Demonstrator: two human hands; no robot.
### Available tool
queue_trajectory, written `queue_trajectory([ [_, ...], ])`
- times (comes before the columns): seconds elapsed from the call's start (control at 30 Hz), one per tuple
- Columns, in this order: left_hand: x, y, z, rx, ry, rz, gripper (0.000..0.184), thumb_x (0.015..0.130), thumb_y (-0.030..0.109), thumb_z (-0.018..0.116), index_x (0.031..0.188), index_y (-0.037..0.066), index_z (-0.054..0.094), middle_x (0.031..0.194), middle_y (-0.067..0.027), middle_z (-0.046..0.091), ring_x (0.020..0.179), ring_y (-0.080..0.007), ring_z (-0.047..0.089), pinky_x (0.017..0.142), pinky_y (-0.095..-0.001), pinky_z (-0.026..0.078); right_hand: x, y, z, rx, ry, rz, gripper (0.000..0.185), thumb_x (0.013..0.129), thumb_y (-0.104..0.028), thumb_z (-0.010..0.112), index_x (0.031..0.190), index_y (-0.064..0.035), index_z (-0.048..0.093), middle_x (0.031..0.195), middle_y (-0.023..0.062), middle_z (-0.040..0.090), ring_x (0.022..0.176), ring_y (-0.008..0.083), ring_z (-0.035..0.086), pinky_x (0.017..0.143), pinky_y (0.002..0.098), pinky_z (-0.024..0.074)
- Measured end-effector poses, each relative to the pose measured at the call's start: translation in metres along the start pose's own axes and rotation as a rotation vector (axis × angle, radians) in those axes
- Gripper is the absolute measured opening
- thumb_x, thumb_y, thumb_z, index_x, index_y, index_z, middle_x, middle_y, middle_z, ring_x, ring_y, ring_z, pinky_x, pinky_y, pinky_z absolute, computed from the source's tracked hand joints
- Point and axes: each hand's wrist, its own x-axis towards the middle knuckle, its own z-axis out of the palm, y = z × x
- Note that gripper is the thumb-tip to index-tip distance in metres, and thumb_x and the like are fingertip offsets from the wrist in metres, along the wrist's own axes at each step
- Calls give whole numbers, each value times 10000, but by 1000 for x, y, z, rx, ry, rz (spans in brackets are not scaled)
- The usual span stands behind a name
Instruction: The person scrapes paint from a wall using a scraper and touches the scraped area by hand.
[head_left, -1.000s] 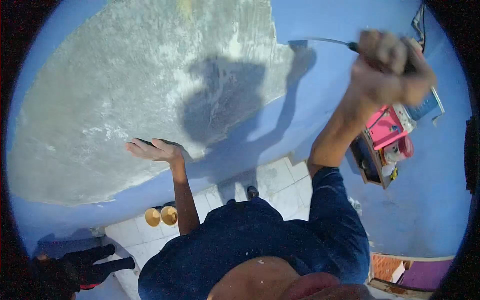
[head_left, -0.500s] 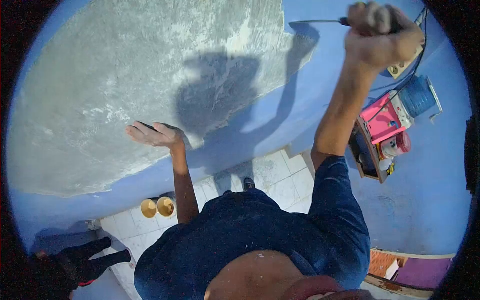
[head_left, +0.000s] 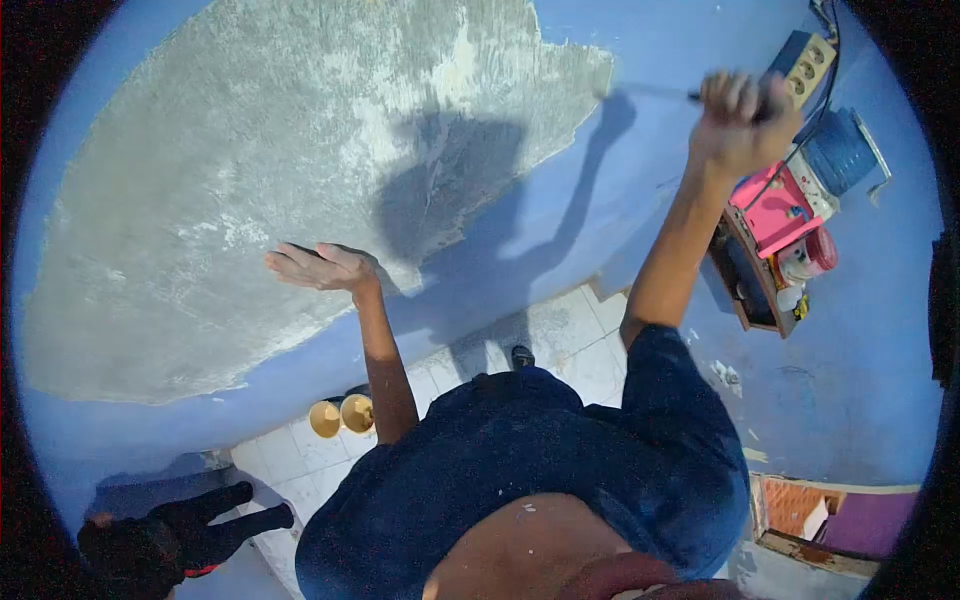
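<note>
Your right hand (head_left: 745,115) was raised and closed in a fist around a dark-handled, thin-bladed hand tool (head_left: 694,97). The blade (head_left: 665,92) extended from the inner side of that hand towards the edge of the grey plaster patch (head_left: 200,180); it was blurred, and whether its tip touched the surface could not be determined. Your left hand (head_left: 318,268) was flat and open, fingers straight and close together, lower than your right hand and well apart from it. It lay at the grey plaster patch; full palm contact could not be confirmed. Blue wall (head_left: 660,30) bordered the patch on the right-hand side. Just outward of your right hand was a power strip (head_left: 810,70). Below it were a blue container (head_left: 840,150), a pink tray (head_left: 778,210) and a jar (head_left: 808,252), near a wooden shelf (head_left: 745,275). Below your left hand, two yellow-lined buckets (head_left: 324,419) stood side by side on the tiled floor (head_left: 290,450). Another person (head_left: 135,550) in dark clothing was visible well below and outward of your left hand
</note>
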Motion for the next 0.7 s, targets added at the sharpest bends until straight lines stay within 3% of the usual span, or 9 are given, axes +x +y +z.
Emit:
queue_trajectory([
  [0.13,-3,9,-29,-125,-205,-108,563,976,309,400,1433,5,273,1514,-210,179,1408,-363,148,1128,-518,119,-145,17,-161,-776,146,278,194,895,-199,576,828,-20,545,704,50,530,600,160,484,566,292,409],
  [0.2,-15,26,-66,-288,-384,-184,571,951,225,473,1430,-9,268,1506,-228,191,1406,-373,140,1129,-500,118,-222,8,-195,-1058,123,573,422,900,-190,592,1230,62,518,1152,154,601,1038,214,559,927,336,417],
  [0.23,-38,26,-75,-456,-468,-171,539,939,205,497,1401,-18,328,1462,-250,287,1371,-397,241,1114,-510,174,-234,-1,-159,-1015,74,469,377,912,-190,585,1201,48,541,1129,151,613,1020,212,568,913,329,418],
  [0.3,-90,26,-97,-646,-1110,-308,522,948,289,480,1351,-32,400,1388,-212,420,1291,-341,403,1074,-470,292,-255,-8,-151,-966,1,840,279,938,-185,547,1124,21,577,991,106,612,925,179,569,851,306,434],
  [0.33,-138,32,-109,-766,-1353,-543,572,947,370,467,1350,-28,394,1370,-195,439,1270,-318,429,1062,-454,320,-265,-13,-150,-1026,-61,1056,241,943,-168,537,1094,13,586,951,95,603,911,172,565,845,302,434],
  [0.4,-188,58,-118,-998,-1750,-1201,670,933,507,445,1351,-13,381,1335,-172,465,1238,-294,460,1053,-430,345,-259,-16,-115,-834,-111,873,211,938,-154,548,1063,11,588,926,88,599,920,170,565,864,300,430],
  [0.47,-162,105,-109,-1038,-1990,-2340,737,909,599,427,1351,13,369,1304,-160,476,1219,-294,465,1066,-412,327,-256,-11,-100,-743,-171,673,197,931,-144,560,1047,12,589,906,81,598,915,167,566,872,299,427],
  [0.57,-131,161,-101,-1623,-1421,-2528,688,898,594,459,1301,37,423,1265,-144,514,1196,-285,482,1049,-401,341,-247,0,-100,-730,-250,438,216,910,-143,600,1058,14,597,910,59,612,859,156,580,830,280,444],
  [0.7,-127,169,-62,-1726,-958,-2286,495,941,456,491,1205,38,487,1218,-116,547,1136,-232,520,974,-392,400,-254,1,-140,-763,-273,781,224,862,-59,648,1063,26,600,880,57,634,759,136,606,681,231,474],
])
